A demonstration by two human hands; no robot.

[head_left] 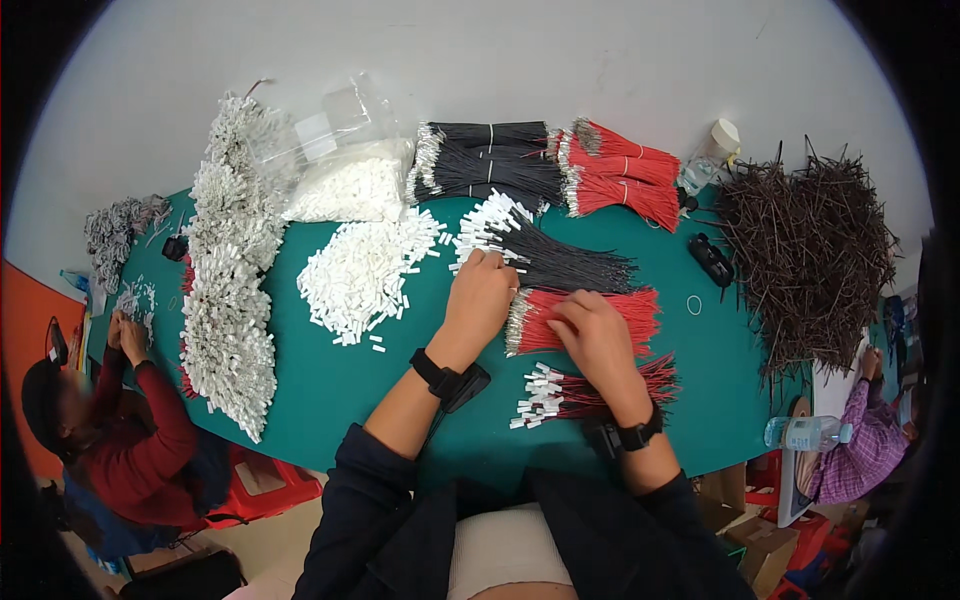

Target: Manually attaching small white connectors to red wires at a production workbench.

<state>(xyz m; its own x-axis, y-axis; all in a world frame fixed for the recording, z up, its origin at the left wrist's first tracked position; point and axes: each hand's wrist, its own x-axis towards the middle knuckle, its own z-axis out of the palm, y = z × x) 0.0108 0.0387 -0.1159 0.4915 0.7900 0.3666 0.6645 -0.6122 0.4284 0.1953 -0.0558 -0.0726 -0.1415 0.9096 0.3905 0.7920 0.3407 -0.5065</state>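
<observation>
My left hand (483,292) has its fingers pinched together beside the white-tipped ends of a bundle of black wires (570,257); whatever the fingertips hold is too small to make out. Over a bundle of red wires (635,318) with bare metal ends, my right hand (598,340) curls its thumb and fingers close together. What lies between them cannot be told. Nearer to me is a smaller bundle of dark red wires (575,395) with white connector housings on their ends. A pile of loose white connector housings (360,275) lies left of my left hand.
Behind are a plastic bag of white housings (350,190), tied black wire bundles (490,165) and tied red bundles (625,175). A long white-ended heap (235,280) borders the left; a brown wire heap (810,260) stands right. People (130,440) work at both sides. A bottle (805,433) lies right.
</observation>
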